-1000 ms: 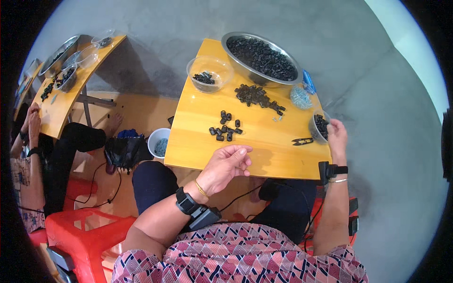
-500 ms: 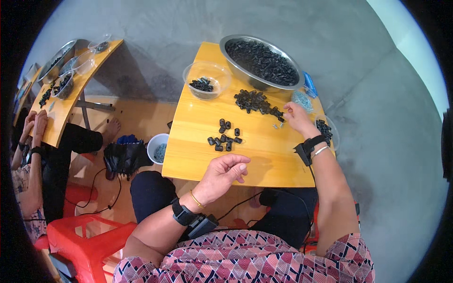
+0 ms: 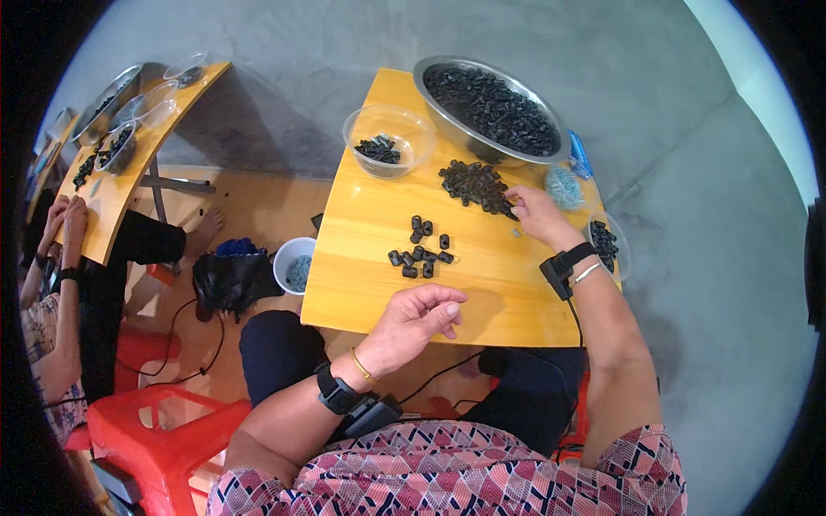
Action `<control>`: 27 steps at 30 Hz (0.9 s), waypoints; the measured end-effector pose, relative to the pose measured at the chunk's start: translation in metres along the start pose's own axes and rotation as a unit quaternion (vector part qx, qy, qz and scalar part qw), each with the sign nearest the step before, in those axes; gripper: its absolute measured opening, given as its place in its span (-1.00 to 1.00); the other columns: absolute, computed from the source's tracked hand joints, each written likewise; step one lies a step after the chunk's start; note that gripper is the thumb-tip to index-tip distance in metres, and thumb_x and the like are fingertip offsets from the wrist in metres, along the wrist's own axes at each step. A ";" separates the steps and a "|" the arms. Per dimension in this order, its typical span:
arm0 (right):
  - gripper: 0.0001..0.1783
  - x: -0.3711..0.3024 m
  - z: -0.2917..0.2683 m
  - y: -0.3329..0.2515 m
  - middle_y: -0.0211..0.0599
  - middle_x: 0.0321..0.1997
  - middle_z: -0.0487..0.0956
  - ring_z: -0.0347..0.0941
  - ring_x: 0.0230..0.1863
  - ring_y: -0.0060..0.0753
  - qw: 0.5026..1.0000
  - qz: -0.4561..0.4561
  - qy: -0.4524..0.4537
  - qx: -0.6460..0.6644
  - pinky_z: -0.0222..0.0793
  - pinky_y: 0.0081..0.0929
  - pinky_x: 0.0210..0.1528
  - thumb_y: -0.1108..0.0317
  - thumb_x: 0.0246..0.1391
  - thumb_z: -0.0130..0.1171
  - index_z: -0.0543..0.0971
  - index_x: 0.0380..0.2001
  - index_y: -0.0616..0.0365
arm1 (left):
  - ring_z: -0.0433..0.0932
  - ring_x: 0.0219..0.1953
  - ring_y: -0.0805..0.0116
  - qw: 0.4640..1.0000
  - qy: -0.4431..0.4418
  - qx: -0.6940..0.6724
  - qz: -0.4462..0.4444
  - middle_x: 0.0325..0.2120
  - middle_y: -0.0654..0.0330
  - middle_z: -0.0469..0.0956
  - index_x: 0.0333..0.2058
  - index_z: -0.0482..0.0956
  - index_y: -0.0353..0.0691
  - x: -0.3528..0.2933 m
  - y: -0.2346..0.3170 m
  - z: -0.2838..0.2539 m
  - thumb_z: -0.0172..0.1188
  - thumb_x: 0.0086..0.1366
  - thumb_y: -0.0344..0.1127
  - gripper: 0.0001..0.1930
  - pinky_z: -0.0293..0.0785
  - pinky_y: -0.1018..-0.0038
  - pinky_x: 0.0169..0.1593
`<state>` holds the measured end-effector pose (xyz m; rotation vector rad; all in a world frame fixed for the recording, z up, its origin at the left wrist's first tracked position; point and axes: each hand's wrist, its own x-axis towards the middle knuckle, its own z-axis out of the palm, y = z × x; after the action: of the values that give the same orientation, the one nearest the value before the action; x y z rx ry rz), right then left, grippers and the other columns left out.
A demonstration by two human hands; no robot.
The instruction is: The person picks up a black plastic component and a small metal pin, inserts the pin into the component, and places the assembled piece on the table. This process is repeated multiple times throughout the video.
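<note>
My right hand (image 3: 542, 215) reaches to the right edge of a pile of small black plastic pieces (image 3: 473, 183), fingertips drawn together and touching the pieces there. Whatever they pinch is too small to make out. Over the near edge of the table, my left hand (image 3: 417, 318) is loosely closed, thumb by the curled fingers; anything inside is hidden. Between the pile and my left hand lie several separate black barrel-shaped pieces (image 3: 419, 254). A few tiny pale bits (image 3: 515, 232) lie below my right hand on the yellow wooden table (image 3: 361, 284).
A big metal bowl (image 3: 422, 82) of black pieces stands at the back. Clear plastic tubs stand left (image 3: 351, 138) and right (image 3: 625, 249). A pale blue-grey heap (image 3: 564, 187) lies near a blue packet (image 3: 580, 155). On the floor is a white bucket (image 3: 281, 262); another person (image 3: 73, 228) works at the left.
My right hand has shifted slightly left and down onto the pile's edge, its fingers drawn closer together. My left hand stays nearly still. The whole view has shifted a little.
</note>
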<state>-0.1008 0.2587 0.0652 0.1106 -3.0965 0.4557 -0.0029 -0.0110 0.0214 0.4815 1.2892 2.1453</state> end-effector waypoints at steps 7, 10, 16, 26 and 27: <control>-0.74 -0.006 0.018 -0.011 -0.05 -0.37 0.43 0.37 -0.29 -0.04 0.988 -0.147 0.034 0.009 0.30 -0.35 -0.26 0.59 -0.18 0.00 0.37 -0.31 0.20 | 0.43 -0.46 0.52 1.000 0.001 0.001 -0.009 -0.50 0.25 0.44 -0.24 0.41 -0.36 0.000 0.001 0.000 -0.03 0.20 -0.37 -0.79 0.42 0.59 -0.31; -0.73 -0.013 0.019 -0.029 -0.05 -0.36 0.43 0.37 -0.28 -0.04 0.989 -0.146 0.006 0.030 0.29 -0.33 -0.24 0.59 -0.19 0.01 0.37 -0.31 0.20 | 0.43 -0.46 0.53 1.000 0.000 -0.001 -0.005 -0.51 0.26 0.44 -0.24 0.42 -0.36 -0.001 0.000 -0.002 -0.02 0.19 -0.37 -0.79 0.41 0.60 -0.31; -0.74 -0.033 0.017 -0.052 -0.04 -0.29 0.39 0.33 -0.21 0.01 0.988 -0.154 -0.007 0.015 0.27 -0.28 -0.19 0.54 -0.16 0.01 0.37 -0.29 0.19 | 0.43 -0.46 0.53 1.000 0.000 0.003 -0.003 -0.52 0.26 0.45 -0.24 0.42 -0.35 0.000 0.001 0.000 -0.01 0.19 -0.36 -0.79 0.41 0.60 -0.31; -0.80 -0.039 -0.010 -0.035 -0.08 -0.51 0.46 0.40 -0.42 -0.08 0.996 -0.035 0.029 0.074 0.30 -0.33 -0.37 0.44 -0.13 0.03 0.40 -0.36 0.23 | 0.44 -0.46 0.51 1.000 -0.006 -0.023 -0.001 -0.50 0.24 0.46 -0.23 0.42 -0.35 0.001 -0.005 -0.004 0.00 0.18 -0.36 -0.78 0.42 0.59 -0.30; -0.82 -0.039 -0.009 -0.028 -0.08 -0.50 0.46 0.41 -0.42 -0.11 0.996 -0.055 0.043 0.058 0.30 -0.35 -0.37 0.44 -0.12 0.03 0.40 -0.37 0.24 | 0.44 -0.45 0.51 1.000 -0.007 -0.025 0.001 -0.49 0.23 0.46 -0.23 0.42 -0.35 0.002 -0.005 -0.004 0.00 0.18 -0.36 -0.78 0.42 0.58 -0.31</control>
<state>-0.0603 0.2371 0.0808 0.2534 -2.9599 0.6173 -0.0046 -0.0106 0.0153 0.4767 1.2254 2.1668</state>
